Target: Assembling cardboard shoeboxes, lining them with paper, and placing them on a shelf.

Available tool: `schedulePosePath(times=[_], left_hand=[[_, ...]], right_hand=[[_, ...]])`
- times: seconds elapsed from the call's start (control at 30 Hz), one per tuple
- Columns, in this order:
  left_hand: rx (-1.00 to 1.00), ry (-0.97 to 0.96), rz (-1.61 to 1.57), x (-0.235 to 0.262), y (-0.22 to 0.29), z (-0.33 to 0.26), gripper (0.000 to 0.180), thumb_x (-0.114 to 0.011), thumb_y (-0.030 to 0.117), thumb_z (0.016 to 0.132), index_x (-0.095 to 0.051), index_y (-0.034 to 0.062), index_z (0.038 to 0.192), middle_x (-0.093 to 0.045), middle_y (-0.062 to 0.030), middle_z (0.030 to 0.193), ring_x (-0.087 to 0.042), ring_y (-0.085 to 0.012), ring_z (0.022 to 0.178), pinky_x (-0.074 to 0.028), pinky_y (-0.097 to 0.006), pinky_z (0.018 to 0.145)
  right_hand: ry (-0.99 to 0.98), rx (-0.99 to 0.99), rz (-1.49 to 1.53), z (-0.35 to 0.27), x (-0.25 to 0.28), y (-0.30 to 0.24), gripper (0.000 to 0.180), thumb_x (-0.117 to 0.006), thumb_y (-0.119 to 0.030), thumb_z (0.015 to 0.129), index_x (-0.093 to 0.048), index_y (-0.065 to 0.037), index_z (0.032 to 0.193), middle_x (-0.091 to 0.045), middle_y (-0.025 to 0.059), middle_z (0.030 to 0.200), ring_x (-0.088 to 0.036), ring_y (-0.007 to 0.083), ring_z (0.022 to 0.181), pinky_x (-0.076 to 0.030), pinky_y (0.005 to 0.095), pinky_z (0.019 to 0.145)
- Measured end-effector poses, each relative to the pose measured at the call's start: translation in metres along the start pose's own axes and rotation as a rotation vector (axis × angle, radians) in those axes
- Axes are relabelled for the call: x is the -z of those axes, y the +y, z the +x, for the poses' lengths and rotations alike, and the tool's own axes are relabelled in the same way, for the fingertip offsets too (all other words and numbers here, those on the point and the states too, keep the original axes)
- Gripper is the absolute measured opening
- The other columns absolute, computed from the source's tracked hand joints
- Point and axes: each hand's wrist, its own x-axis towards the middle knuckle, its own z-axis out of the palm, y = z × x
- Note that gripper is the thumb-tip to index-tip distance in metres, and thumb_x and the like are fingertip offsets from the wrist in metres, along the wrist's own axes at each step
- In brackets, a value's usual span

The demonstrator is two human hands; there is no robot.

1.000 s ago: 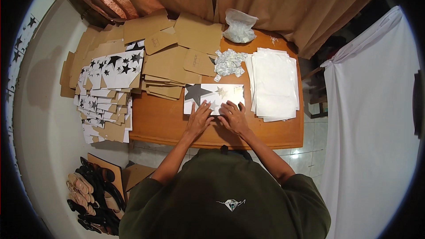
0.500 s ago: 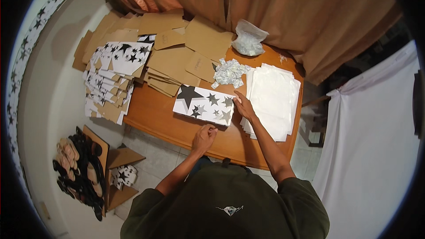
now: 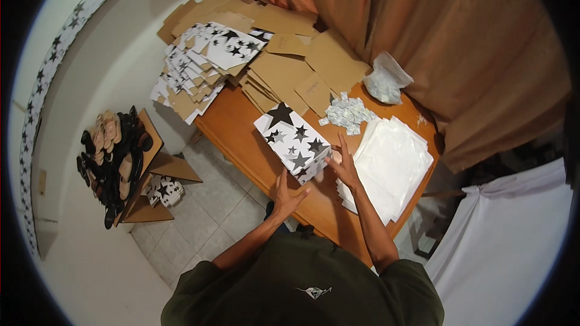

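Observation:
A closed white cardboard box printed with black and grey stars (image 3: 293,134) rests on the wooden table in front of me, set at a slant. Beside its near long edge is my left hand (image 3: 287,198), fingers stretched out and thumb spread away, the fingertips at or very close to the box. My right hand (image 3: 345,168) is at the box's right end, fingers extended, thumb side toward the end face; whether it touches is hard to tell. Neither hand is wrapped round anything.
Right of the box lies a stack of white paper sheets (image 3: 393,166). Behind are small white packets (image 3: 347,113), a plastic bag (image 3: 386,78) and flat brown cardboard (image 3: 278,75). Star-printed cardboard (image 3: 196,63) is piled at left. Shoes (image 3: 115,157) sit on a cardboard stand on the left.
The whole view has swung round, so table and box appear turned clockwise, and the box's right end face shows more. My left hand has gone from curled to spread fingers.

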Motion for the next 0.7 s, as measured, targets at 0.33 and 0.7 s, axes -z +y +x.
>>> schedulePosePath(times=[0.33,0.7], left_hand=[[-0.157,0.319,-0.408,0.047,0.047,-0.004,0.099,-0.073,0.000,0.088,-0.009,0.0090,0.163,-0.028,-0.0236,0.157,-0.040,-0.0361,0.141,-0.037,-0.045,0.116],[-0.081,0.529,-0.150,0.153,0.056,-0.062,0.092,-0.065,-0.011,0.087,-0.019,0.0179,0.161,-0.033,-0.0157,0.147,-0.048,-0.0361,0.134,-0.052,-0.044,0.108]], right_hand=[[-0.146,0.309,0.086,-0.003,-0.034,-0.081,0.101,-0.076,-0.022,0.087,-0.012,-0.012,0.164,-0.049,0.0227,0.136,-0.056,0.0362,0.121,-0.046,0.0456,0.104],[-0.241,0.491,-0.120,-0.015,-0.120,-0.172,0.085,-0.077,-0.008,0.086,-0.033,-0.014,0.158,-0.050,0.0212,0.131,-0.056,0.0387,0.121,-0.050,0.0431,0.100]])
